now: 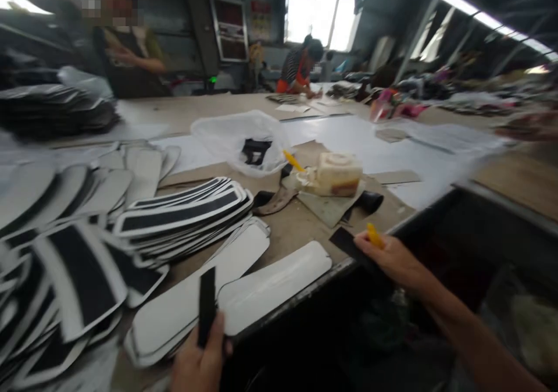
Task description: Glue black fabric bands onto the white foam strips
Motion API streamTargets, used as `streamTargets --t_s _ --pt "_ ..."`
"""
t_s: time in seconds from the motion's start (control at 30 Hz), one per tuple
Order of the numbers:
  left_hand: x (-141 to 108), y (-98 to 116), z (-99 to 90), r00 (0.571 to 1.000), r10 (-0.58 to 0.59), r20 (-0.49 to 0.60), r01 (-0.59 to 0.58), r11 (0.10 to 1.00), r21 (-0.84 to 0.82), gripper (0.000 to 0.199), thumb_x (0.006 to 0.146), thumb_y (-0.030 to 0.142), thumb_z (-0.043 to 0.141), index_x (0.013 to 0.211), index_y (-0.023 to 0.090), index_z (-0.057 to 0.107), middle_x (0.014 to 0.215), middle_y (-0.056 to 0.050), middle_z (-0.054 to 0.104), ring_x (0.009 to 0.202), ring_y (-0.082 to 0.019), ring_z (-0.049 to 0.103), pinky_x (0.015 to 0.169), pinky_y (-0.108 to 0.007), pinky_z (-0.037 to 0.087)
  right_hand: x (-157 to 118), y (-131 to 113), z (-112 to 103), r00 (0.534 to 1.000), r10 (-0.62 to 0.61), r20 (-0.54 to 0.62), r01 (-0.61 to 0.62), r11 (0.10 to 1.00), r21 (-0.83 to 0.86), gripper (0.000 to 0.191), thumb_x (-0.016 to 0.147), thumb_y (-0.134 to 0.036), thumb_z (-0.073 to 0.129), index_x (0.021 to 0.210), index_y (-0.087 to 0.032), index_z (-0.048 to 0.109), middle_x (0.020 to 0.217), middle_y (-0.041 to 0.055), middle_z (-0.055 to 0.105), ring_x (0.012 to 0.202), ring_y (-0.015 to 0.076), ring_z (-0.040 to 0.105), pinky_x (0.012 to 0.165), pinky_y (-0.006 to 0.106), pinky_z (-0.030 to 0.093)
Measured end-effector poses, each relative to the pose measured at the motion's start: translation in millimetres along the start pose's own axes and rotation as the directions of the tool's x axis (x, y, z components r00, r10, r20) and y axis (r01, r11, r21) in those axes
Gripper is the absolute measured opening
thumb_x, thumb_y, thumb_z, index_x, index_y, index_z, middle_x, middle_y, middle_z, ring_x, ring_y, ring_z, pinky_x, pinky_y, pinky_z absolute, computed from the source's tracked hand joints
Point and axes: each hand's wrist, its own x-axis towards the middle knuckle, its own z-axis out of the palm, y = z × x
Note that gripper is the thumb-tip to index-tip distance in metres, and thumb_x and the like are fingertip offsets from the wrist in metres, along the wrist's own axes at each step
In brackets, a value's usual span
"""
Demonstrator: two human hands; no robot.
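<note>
My left hand (198, 357), at the bottom of the head view, is closed on a short black strip (207, 305), which stands up between thumb and fingers. My right hand (390, 258) is closed over the table's edge. A yellow handle (375, 236) sticks up from it, and a dark flat strip (346, 243) reaches out past the fingertips; how the two lie in the grip is hidden. Between the hands lies a white curved panel (274, 287), glossy and flat along the edge. More white panels (235, 252) lie beside it, under the left strip.
Black-and-white panels (183, 214) are piled on the left. Beyond stand a stained whitish plastic container (337, 174), a second yellow-handled thing (293, 160) and a clear plastic bag (218, 136) with black pieces. A dark gap lies below the table edge (300, 299). Two people are across the tables.
</note>
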Motion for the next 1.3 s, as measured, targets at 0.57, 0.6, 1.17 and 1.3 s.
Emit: streamTargets --t_s 0.57,0.6,1.17,1.3 --pt "13.1 -1.0 -0.9 0.956 -0.153 0.249 0.242 0.892 -0.381 0.031 0.078 0.047 0.053 0.069 0.017 0.051 0.047 0.001 0.053 0.042 -0.012 0.043 0.046 -0.024 0.031 15.1 -96.7 147.9 0.541 -0.163 0.825 0.631 0.728 -0.270 0.016 0.087 -0.025 0.051 0.081 -0.019 0.064 0.080 0.0053 0.068 0.072 0.0179 0.059 0.066 0.025 0.039" --pt "14.2 -0.9 -1.3 0.953 -0.156 0.260 0.251 0.885 -0.391 0.031 0.078 0.047 0.053 0.069 0.017 0.051 0.046 0.001 0.053 0.042 -0.012 0.043 0.046 -0.023 0.032 18.6 -96.7 153.8 0.543 -0.158 0.825 0.641 0.713 -0.285 0.016 0.087 -0.025 0.051 0.082 -0.018 0.064 0.082 0.0061 0.068 0.074 0.0184 0.060 0.067 0.025 0.039" --pt "17.3 5.4 -2.9 0.928 -0.215 0.303 0.324 0.867 -0.379 0.029 0.081 0.042 0.049 0.066 0.017 0.050 0.043 0.002 0.051 0.041 -0.011 0.041 0.046 -0.023 0.030 28.3 -92.1 173.1 0.592 -0.092 0.801 0.628 0.675 -0.387 0.017 0.088 -0.028 0.052 0.083 -0.018 0.065 0.083 0.0079 0.069 0.077 0.0196 0.062 0.066 0.025 0.038" --pt "16.6 7.2 -2.6 0.929 -0.240 0.282 0.333 0.873 -0.355 0.025 0.080 0.038 0.049 0.066 0.017 0.051 0.042 0.002 0.051 0.040 -0.010 0.041 0.044 -0.023 0.030 28.9 -91.2 172.6 0.589 -0.095 0.802 0.638 0.665 -0.390 0.018 0.088 -0.028 0.051 0.085 -0.018 0.065 0.084 0.0089 0.069 0.078 0.0209 0.062 0.067 0.026 0.038"
